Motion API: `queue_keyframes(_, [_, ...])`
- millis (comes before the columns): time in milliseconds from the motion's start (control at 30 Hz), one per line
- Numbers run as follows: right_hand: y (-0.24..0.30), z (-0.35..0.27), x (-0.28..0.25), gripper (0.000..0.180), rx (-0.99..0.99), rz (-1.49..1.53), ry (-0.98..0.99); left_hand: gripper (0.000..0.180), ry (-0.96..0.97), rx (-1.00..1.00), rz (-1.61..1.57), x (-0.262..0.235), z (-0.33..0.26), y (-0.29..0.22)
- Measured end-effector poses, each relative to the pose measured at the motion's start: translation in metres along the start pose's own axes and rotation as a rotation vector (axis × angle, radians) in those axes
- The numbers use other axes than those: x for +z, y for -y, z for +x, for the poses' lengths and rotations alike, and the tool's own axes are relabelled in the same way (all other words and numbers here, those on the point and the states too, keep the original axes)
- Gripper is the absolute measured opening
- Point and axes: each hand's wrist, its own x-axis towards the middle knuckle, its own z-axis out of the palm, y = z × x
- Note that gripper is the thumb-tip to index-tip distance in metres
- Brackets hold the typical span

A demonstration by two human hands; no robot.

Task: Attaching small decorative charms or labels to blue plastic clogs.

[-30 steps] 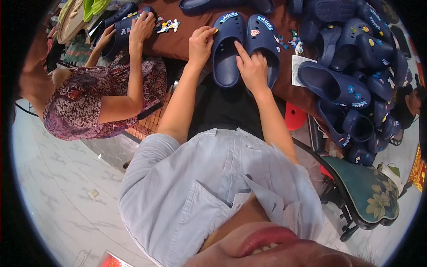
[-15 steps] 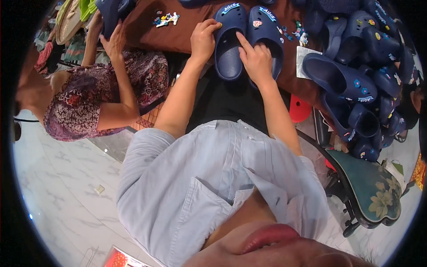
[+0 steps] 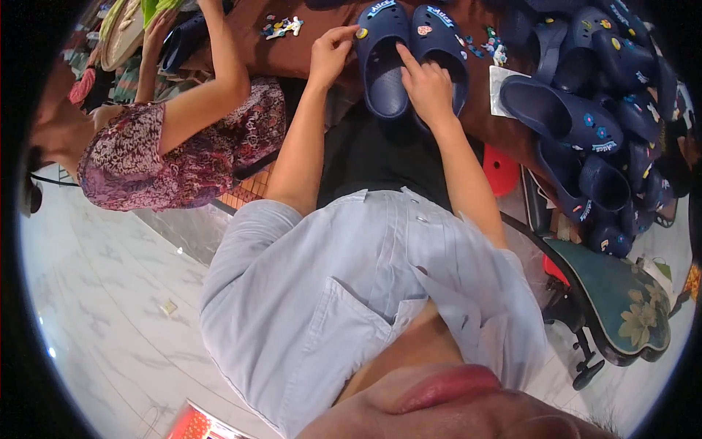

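A pair of navy clogs lies on the brown cloth in front of me. The left clog (image 3: 386,86) has a light blue lettered charm across its toe and a round yellow charm (image 3: 362,33) at its left side. My left hand (image 3: 331,57) is beside that yellow charm, its index finger stretched to it and its thumb apart. My right hand (image 3: 428,86) has its index finger pointed at the rim of the left clog's opening, while its other fingers curl over the right clog (image 3: 443,45). That clog bears a lettered charm, a pink-and-white charm and several small ones along its right side.
Loose charms (image 3: 282,28) lie on the brown cloth (image 3: 329,14) at left, and more charms (image 3: 497,53) at right. Navy clogs (image 3: 578,117) pile up at right, above a green flowered chair (image 3: 610,300). A person (image 3: 168,146) in a patterned top works at my left.
My left fingers have eased off the yellow charm, which now shows more fully. My right index finger stays by the clog's opening. The person at left has raised an arm.
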Motion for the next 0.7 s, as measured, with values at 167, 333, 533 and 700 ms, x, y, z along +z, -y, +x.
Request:
queue_keyframes(167, [-0.001, -0.004, 0.0, 0.05, 0.022, -0.006, 0.029, 0.03, -0.1, -0.164, -0.241, 0.012, 0.009, -0.015])
queue_keyframes(333, [0.006, 0.0, 0.004, 0.045, 0.036, -0.003, -0.011, 0.032, -0.001, -0.199, -0.214, 0.01, 0.022, 0.001])
queue_keyframes(533, [0.018, 0.003, 0.004, 0.042, 0.105, 0.021, 0.018, 0.031, -0.007, -0.262, -0.156, 0.006, 0.026, -0.01])
queue_keyframes(700, [0.023, -0.011, -0.018, 0.042, 0.067, 0.132, 0.078, 0.027, -0.16, -0.071, 0.117, 0.009, 0.023, -0.01])
